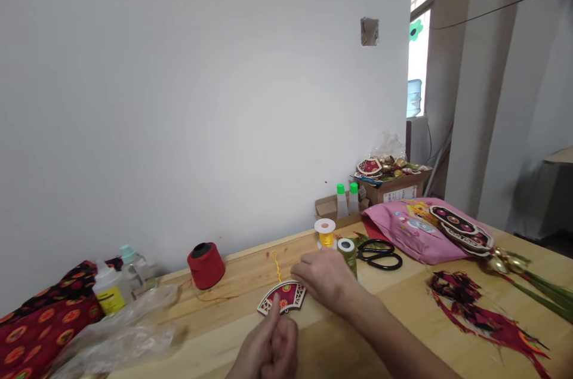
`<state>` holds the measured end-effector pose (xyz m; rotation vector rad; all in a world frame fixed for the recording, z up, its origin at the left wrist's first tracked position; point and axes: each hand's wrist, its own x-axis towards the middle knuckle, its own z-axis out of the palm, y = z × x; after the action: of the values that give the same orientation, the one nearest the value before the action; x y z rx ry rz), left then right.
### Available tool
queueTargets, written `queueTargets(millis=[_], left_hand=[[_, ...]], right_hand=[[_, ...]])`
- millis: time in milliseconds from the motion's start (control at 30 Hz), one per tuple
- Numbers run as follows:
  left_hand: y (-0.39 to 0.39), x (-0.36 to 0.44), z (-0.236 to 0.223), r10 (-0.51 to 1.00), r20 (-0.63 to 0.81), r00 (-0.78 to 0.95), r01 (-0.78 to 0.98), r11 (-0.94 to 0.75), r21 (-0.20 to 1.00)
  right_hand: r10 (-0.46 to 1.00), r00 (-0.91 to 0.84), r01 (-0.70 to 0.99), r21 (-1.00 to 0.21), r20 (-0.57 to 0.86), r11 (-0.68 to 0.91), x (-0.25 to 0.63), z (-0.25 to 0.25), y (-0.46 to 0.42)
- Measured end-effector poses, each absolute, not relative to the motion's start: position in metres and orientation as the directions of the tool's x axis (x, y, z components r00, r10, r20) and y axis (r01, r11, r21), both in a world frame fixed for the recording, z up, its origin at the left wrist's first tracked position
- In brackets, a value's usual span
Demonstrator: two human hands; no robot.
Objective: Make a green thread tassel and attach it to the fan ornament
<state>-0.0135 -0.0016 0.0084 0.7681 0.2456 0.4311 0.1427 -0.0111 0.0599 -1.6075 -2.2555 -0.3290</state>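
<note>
One wooden surface point(215, 331) carries everything near the hands. On it, one pink bag point(403, 239) lies at the right, and one heap of red-and-black patterned fabric point(27, 340) at the far left. Two hands come in from below. The right hand point(324, 277) is bent, its fingertips at the ornament's right end; whether they pinch it I cannot tell. The left hand point(277, 343) has its fingers curled and its thumb up, overlapping the ornament's near edge; its grip is unclear too. Beyond them are two green-capped bottles point(342, 203), two more bottles point(110, 295) at the left, one cone of red thread point(206, 265), one pair of black scissors point(380, 255) and two spools, one yellow point(327, 239), one olive green point(350, 255). One fan-shaped ornament point(289, 293) sits on or just above the surface between the hands: pale rim, dark red middle with round orange and green motifs, pale lattice at both ends. One yellow cord point(276, 265) runs from its upper edge.
</note>
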Motion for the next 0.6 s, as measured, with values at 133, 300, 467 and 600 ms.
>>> queueTargets(millis=[133,300,467,600], left_hand=[[-0.003,0.008,0.034,0.408,-0.035,0.912,-0.229,0.580,0.782],[0.005,0.026,0.091,0.347,0.090,0.934,-0.269,0.512,0.816],[-0.015,0.031,0.142,0.383,0.319,0.867,-0.475,0.442,0.761],[-0.049,0.018,0.180,0.327,0.540,0.776,-0.631,0.413,0.656]], right_hand=[[0.844,-0.297,0.949,0.039,0.446,0.313,0.174,0.094,-0.005],[0.788,-0.232,0.969,0.064,0.570,0.239,0.214,0.134,-0.002],[0.649,-0.121,0.980,-0.012,0.751,0.197,0.247,0.178,-0.025],[0.494,-0.006,0.897,-0.214,0.870,0.387,0.256,0.220,-0.054]])
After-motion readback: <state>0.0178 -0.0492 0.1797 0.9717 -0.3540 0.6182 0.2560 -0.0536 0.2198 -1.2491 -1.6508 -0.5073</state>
